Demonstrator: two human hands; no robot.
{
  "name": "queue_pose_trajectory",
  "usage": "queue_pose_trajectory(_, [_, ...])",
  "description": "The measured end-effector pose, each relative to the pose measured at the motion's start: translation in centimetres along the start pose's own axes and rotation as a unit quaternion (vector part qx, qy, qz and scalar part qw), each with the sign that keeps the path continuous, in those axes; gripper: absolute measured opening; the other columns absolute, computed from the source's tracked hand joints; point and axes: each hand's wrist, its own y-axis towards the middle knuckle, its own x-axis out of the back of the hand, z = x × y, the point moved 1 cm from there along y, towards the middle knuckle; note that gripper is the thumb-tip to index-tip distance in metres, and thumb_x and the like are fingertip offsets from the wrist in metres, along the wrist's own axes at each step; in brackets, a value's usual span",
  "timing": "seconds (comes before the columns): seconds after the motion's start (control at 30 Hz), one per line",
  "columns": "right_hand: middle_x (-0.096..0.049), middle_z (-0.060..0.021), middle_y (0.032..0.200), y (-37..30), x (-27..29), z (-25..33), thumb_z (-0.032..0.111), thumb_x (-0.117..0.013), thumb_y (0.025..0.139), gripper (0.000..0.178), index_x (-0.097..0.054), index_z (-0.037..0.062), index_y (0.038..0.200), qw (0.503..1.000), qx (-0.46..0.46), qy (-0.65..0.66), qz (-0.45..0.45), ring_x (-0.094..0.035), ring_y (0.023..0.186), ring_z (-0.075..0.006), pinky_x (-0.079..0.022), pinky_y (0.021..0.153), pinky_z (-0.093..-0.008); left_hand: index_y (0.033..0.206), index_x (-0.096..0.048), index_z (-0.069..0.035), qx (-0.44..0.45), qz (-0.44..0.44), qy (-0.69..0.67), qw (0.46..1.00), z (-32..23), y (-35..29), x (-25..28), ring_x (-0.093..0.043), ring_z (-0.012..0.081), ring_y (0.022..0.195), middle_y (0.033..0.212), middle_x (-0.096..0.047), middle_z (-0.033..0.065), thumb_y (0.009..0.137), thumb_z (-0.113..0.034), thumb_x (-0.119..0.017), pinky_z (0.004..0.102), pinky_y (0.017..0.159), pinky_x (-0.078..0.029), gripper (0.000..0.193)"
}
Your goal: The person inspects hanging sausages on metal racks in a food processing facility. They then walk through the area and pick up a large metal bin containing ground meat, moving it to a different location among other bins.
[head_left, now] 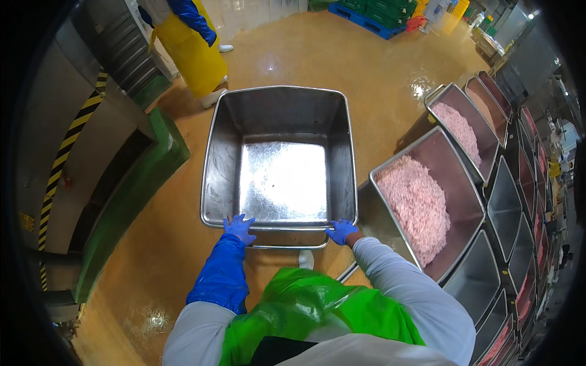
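A deep steel bin (279, 230) with a rounded rim stands in front of me, and nothing lies on its shiny bottom. My left hand (239, 229), in a blue glove, rests on the near rim towards its left corner with the fingers spread. At the near right corner my right hand (342, 232), also blue-gloved, touches the rim with its fingers extended. Below the rim runs a metal push bar (287, 247). A blue sleeve cover (221, 274) wraps my left forearm, and I wear a green apron (317, 308).
Close on the right, a steel bin (430, 143) holds pale pink ground meat (415, 207); several more bins stand beyond it. A person in a yellow apron (192, 52) stands far left. Green-edged machinery base (131, 210) flanks the left. Blue pallet (366, 21) lies at the back; the floor (390, 67) looks wet.
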Motion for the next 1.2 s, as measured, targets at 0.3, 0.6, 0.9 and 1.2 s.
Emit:
queue_pose_trajectory(0.3, [-0.027,-0.016,0.151,14.3,15.0,0.9,0.062,-0.038,0.09,0.069,-0.035,0.0204,0.144,1.0,0.005,0.02,0.009,-0.025,0.139,-0.0391,-0.026,0.112,-0.049,0.141,-0.039,-0.032,-0.032,-0.015,-0.005,0.999,1.5,18.0,13.7,-0.02,0.0291,0.142,0.154,-0.023,0.0079,0.077,-0.047,-0.067,0.0597,0.113,-0.01,0.072])
queue_pose_trajectory(0.6, [-0.028,-0.0198,0.15,28.6,29.7,-1.3,0.063,-0.043,0.087,0.071,-0.036,0.0206,0.143,0.996,-0.009,0.023,-0.09,-0.03,0.136,-0.0396,-0.03,0.109,-0.0505,0.144,-0.034,-0.031,-0.049,0.012,0.013,0.999,-0.4,35.6,28.6,-0.017,0.0292,0.143,0.154,-0.023,0.01,0.078,-0.05,-0.064,0.0595,0.113,-0.006,0.075])
queue_pose_trajectory(0.9, [-0.025,-0.0191,0.151,42.6,47.1,-3.8,0.064,-0.045,0.086,0.072,-0.037,0.0205,0.143,0.992,0.007,0.026,-0.122,-0.024,0.138,-0.0409,-0.029,0.108,-0.0537,0.145,-0.032,-0.032,-0.041,0.024,0.021,0.999,-3.1,52.5,41.4,-0.02,0.0293,0.142,0.154,-0.023,0.0095,0.078,-0.052,-0.063,0.0627,0.111,-0.009,0.077])
queue_pose_trajectory(1.2, [-0.012,-0.0165,0.156,55.1,64.3,-3.6,0.065,-0.034,0.088,0.075,-0.026,0.0206,0.148,0.986,-0.044,-0.06,-0.151,-0.01,0.144,-0.0366,-0.01,0.11,-0.062,0.146,-0.029,-0.031,-0.005,0.035,-0.004,0.999,-6.0,67.8,53.7,-0.02,0.0314,0.142,0.155,-0.022,0.0093,0.076,-0.054,-0.065,0.0631,0.111,-0.007,0.082])
